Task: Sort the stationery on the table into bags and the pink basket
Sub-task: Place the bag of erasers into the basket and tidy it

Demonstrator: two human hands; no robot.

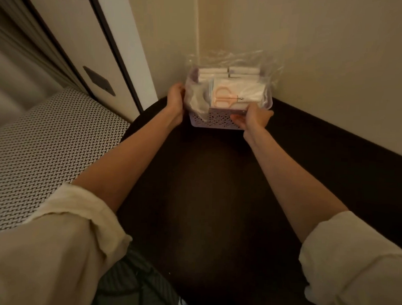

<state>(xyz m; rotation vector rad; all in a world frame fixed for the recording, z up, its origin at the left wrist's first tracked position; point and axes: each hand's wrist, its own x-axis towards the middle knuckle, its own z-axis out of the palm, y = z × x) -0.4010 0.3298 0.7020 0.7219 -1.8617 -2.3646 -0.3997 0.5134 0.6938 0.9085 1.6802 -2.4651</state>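
Observation:
The pink basket, with a pierced flower pattern on its wall, sits at the far end of the dark table, in the corner of the walls. It is filled with clear plastic bags of stationery. The top bag shows rose-gold scissors; white stick-shaped items lie in bags behind. My left hand grips the basket's left side. My right hand grips its front right corner, fingers curled on the wall.
Cream walls meet just behind the basket. A white door frame stands to the left, and a black-and-white woven surface lies beside the table's left edge. Dark cables lie below near the front.

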